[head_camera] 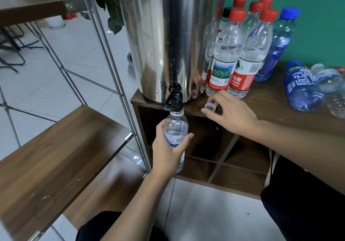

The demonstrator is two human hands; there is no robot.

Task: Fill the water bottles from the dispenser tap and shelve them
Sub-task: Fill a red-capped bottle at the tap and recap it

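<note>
From the head camera, the left hand (169, 147) grips an uncapped clear bottle (176, 128) with a blue and white label, fingers and thumb curled round its middle. The bottle stands upright with its open mouth just under the black tap (174, 98) of a tall steel dispenser (168, 35). The bottle holds some water, though how full it is cannot be told.

The dispenser stands on the top of a dark wooden cabinet (270, 106) with open cubbies below. The right hand (231, 112) rests on that top near the front edge, its fingertips pinching a small pale cap (210, 106) that lies on the wood.

Just right of the dispenser a cluster of capped bottles stands upright: several with red caps (238, 14) and red and white labels, one with a dark cap behind them, and a blue bottle (280, 40) with a blue cap at the right of the group. Further right, well apart from the hands, a blue-labelled bottle (300, 89) and a clear one (330, 83) lie on their sides on the cabinet top.

To the left stands a metal-framed shelf unit with wooden shelves (56, 151), its lower board beside the cabinet. Green leaves (110, 1) show behind the dispenser.
</note>
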